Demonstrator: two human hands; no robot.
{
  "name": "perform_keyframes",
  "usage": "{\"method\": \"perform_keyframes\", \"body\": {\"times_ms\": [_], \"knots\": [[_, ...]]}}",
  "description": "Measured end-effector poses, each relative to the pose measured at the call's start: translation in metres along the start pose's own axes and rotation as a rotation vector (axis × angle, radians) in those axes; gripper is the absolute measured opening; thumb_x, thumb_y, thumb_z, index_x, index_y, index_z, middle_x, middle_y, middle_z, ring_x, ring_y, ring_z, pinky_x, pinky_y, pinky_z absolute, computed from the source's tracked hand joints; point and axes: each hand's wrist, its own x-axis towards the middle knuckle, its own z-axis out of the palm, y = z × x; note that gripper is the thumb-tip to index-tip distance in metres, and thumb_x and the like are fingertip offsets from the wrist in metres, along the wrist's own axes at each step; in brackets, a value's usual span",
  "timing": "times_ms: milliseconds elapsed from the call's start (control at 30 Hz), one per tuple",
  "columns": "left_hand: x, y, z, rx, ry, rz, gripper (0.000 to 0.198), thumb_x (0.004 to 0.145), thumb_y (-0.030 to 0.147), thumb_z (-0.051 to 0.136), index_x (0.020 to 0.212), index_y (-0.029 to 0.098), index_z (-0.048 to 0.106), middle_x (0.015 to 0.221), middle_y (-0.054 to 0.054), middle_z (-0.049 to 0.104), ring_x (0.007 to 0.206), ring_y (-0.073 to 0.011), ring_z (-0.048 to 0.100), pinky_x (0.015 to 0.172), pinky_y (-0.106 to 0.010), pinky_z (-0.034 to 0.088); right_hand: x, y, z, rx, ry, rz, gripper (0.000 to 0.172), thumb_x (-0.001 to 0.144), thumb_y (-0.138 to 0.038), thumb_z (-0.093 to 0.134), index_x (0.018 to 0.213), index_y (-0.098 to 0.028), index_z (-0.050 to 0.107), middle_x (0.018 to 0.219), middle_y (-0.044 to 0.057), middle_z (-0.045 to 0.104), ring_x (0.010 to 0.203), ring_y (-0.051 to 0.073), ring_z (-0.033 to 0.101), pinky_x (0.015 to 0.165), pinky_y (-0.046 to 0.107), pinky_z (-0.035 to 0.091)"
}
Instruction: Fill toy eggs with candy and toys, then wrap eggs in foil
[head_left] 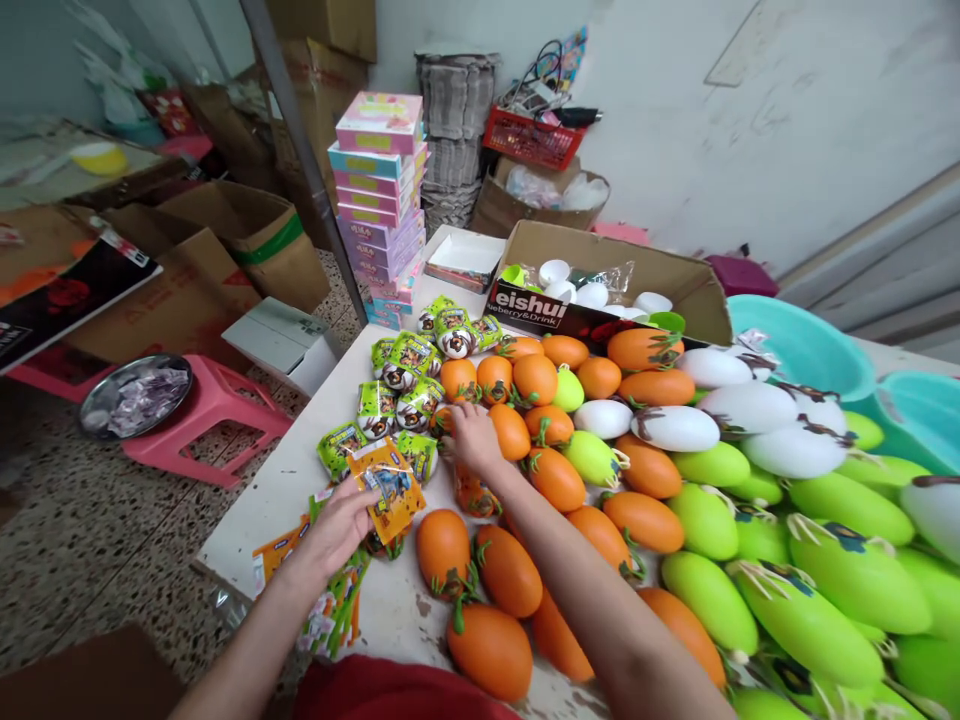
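My left hand (341, 525) pinches a flat orange printed packet (397, 500) by its left edge, above the table's near left part. Beyond it, my right hand (474, 440) curls its fingers down at a small orange egg-shaped toy (441, 420), whose far side is partly hidden. Under the right wrist lies another orange toy (472, 492), with green leaf-like trim. Several round toys in green wrappers (409, 360) cluster left of the right hand. Below my left hand lies a fanned pile of orange and green packets (337, 605), partly covered by the forearm.
Orange (491, 650), white (679, 428) and lime-green (709, 600) egg-shaped toys crowd the table's right side. Behind stand an open carton (622, 255) of white shells and a tall stack of boxes (382, 200). Turquoise basins (802, 340) sit right; a pink stool (202, 420) stands left.
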Motion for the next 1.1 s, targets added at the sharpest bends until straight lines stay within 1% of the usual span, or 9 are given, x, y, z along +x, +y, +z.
{"method": "perform_keyframes", "body": {"times_ms": [133, 267, 367, 467, 533, 633, 800, 900, 1100], "knots": [[0.008, -0.017, -0.008, 0.009, 0.072, 0.01, 0.045, 0.07, 0.016, 0.078, 0.113, 0.016, 0.065, 0.107, -0.01, 0.075, 0.099, -0.026, 0.072, 0.089, -0.036, 0.057, 0.036, -0.003, 0.016, -0.248, -0.08, 0.01, 0.051, 0.066, -0.011, 0.073, 0.115, -0.019, 0.062, 0.129, 0.018, 0.052, 0.125, 0.037, 0.039, 0.102, 0.056, 0.03], [0.015, -0.023, -0.011, -0.036, 0.171, 0.061, 0.039, 0.068, 0.014, 0.08, 0.103, 0.017, 0.065, 0.099, -0.006, 0.077, 0.091, -0.0226, 0.073, 0.083, -0.032, 0.058, 0.037, -0.001, 0.026, -0.291, -0.091, 0.031, 0.067, 0.053, -0.011, 0.081, 0.116, -0.02, 0.06, 0.127, 0.018, 0.053, 0.123, 0.038, 0.041, 0.099, 0.056, 0.033], [0.02, -0.019, -0.012, -0.074, 0.265, 0.059, 0.027, 0.072, 0.01, 0.076, 0.095, 0.017, 0.064, 0.094, -0.004, 0.076, 0.083, -0.0177, 0.073, 0.078, -0.027, 0.058, 0.028, 0.006, 0.015, -0.186, -0.044, 0.032, 0.084, 0.043, -0.008, 0.083, 0.121, -0.023, 0.057, 0.125, 0.015, 0.056, 0.121, 0.037, 0.045, 0.099, 0.053, 0.035], [0.021, -0.014, -0.009, -0.095, 0.378, 0.107, 0.022, 0.075, 0.003, 0.072, 0.089, 0.018, 0.063, 0.089, -0.002, 0.076, 0.08, -0.0126, 0.072, 0.076, -0.021, 0.056, 0.011, 0.014, -0.009, -0.003, 0.106, 0.073, 0.084, 0.053, -0.022, 0.083, 0.13, -0.024, 0.05, 0.131, 0.015, 0.052, 0.124, 0.036, 0.045, 0.1, 0.049, 0.038], [0.019, -0.012, -0.002, -0.13, 0.319, 0.116, 0.019, 0.076, 0.003, 0.071, 0.087, 0.017, 0.063, 0.088, -0.002, 0.076, 0.082, -0.0133, 0.072, 0.08, -0.022, 0.056, -0.008, 0.016, -0.022, 0.213, 0.241, 0.155, 0.075, 0.068, -0.04, 0.075, 0.133, -0.021, 0.043, 0.128, 0.015, 0.055, 0.117, 0.033, 0.053, 0.093, 0.045, 0.046], [0.013, -0.015, 0.019, -0.213, 0.105, 0.009, 0.014, 0.079, 0.011, 0.071, 0.092, 0.016, 0.066, 0.092, -0.006, 0.076, 0.09, -0.0199, 0.073, 0.089, -0.034, 0.057, -0.048, 0.006, -0.027, 0.552, 0.384, 0.269, 0.068, 0.083, -0.058, 0.054, 0.136, -0.019, 0.035, 0.117, 0.014, 0.063, 0.099, 0.029, 0.065, 0.076, 0.041, 0.056], [0.006, -0.019, 0.051, -0.205, -0.125, -0.111, 0.019, 0.081, 0.017, 0.07, 0.1, 0.015, 0.069, 0.1, -0.009, 0.077, 0.096, -0.0246, 0.072, 0.095, -0.042, 0.055, -0.113, -0.026, -0.01, 1.345, 0.474, 0.425, 0.065, 0.077, -0.055, 0.064, 0.132, -0.031, 0.04, 0.128, 0.006, 0.06, 0.104, 0.028, 0.066, 0.071, 0.039, 0.06], [0.004, -0.011, 0.052, -0.083, -0.147, -0.137, 0.021, 0.078, 0.015, 0.073, 0.098, 0.013, 0.07, 0.098, -0.011, 0.077, 0.093, -0.0255, 0.073, 0.093, -0.042, 0.055, -0.141, -0.026, -0.01, 1.58, 0.344, 0.495, 0.058, 0.071, -0.052, 0.072, 0.12, -0.029, 0.05, 0.124, 0.006, 0.062, 0.102, 0.029, 0.066, 0.068, 0.039, 0.06], [-0.01, 0.013, 0.042, 0.235, -0.276, -0.192, 0.03, 0.07, 0.021, 0.081, 0.098, 0.011, 0.073, 0.088, -0.011, 0.077, 0.075, -0.0216, 0.072, 0.077, -0.034, 0.057, -0.175, 0.002, -0.031, 1.533, -0.251, 0.57, 0.049, 0.067, -0.033, 0.081, 0.11, -0.023, 0.059, 0.109, 0.006, 0.069, 0.093, 0.026, 0.069, 0.068, 0.038, 0.061]]}}
